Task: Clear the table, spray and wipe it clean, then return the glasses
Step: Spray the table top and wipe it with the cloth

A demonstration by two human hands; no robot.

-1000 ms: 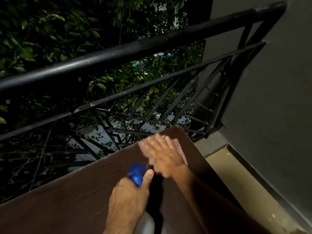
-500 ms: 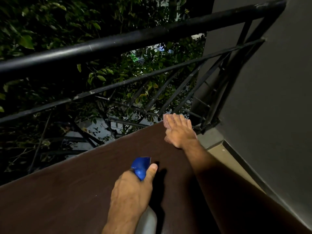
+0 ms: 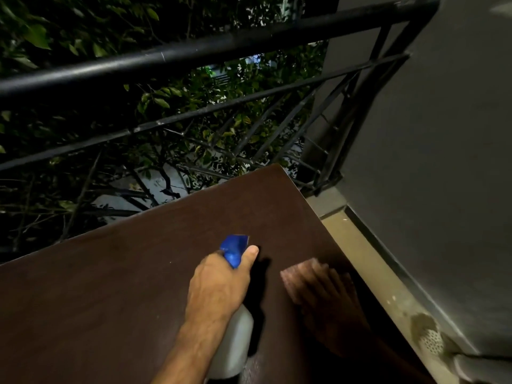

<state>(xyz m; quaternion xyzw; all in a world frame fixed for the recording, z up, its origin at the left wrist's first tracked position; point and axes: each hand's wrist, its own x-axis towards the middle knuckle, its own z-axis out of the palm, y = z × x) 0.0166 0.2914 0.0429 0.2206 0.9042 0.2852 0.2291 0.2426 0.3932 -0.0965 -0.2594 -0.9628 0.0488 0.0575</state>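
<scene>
Dark brown wood-grain tabletop (image 3: 116,306) fills the lower part of the view, its far corner pointing toward the black metal balcony railing (image 3: 194,51). Standing on it near the middle is a spray bottle with a translucent white plastic body and a blue trigger head (image 3: 235,347), nozzle aimed away toward the railing. The left hand (image 3: 219,286) has it by the neck, fingers curled round, thumb lying up along the right side of the blue head. It throws a hard black shadow on the wood just to its right.

The right hand (image 3: 313,286) is just beside the bottle, close to the table's right edge. It's flat, palm down, fingers out straight and together, laid on the surface. It's motion-blurred and sitting in shade, so honestly I can't tell whether there's a cloth under it. All I can say is the fingers aren't curled round anything visible.

Off the right edge there's a strip of beige floor (image 3: 368,259) with a dark skirting line, then a plain grey wall (image 3: 443,162). Down in the lower right corner of the floor sits a round perforated drain cover (image 3: 430,340). Behind the railing it's dark green leafy branches (image 3: 69,23), with pale patches showing far below.
</scene>
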